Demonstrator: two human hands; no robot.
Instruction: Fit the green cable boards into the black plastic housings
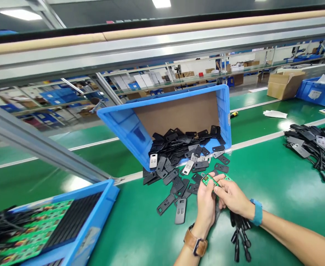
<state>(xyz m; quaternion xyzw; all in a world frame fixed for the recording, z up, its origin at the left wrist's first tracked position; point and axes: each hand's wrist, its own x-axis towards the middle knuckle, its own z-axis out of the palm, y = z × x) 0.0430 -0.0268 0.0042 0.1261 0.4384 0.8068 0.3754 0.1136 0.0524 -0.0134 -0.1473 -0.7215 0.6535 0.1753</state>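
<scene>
The circuit board (208, 180) is up off the counter (140, 225), above its near part and short of the blue bin (228, 118) that lies tipped towards the hands by the counter's far edge. The left hand (206, 195) grips it, thumb pressed over the face and fingers behind. The right hand (231, 195) has its fingers curled in at the board's nearer end; whether they pinch it or merely steady it cannot be told, since the knuckles and thumb cover the contact. A sliver of green board (228, 178) shows beyond the right fingers, and could be a second piece or part of something held with the first.

Good handling here seems to call for a light hold on the board's edges, with the left thumb kept off the parts on its face and the right fingers doing the finer work. The black cables (241, 236) below the right wrist want slack, so that nothing tugs.

The board's face is turned up towards the wearer. Its long axis slants from far left to near right, its dark patch (perhaps a small display) at the far-left end, pointing towards the loose black plates (180, 211) strewn before the bin.
</scene>
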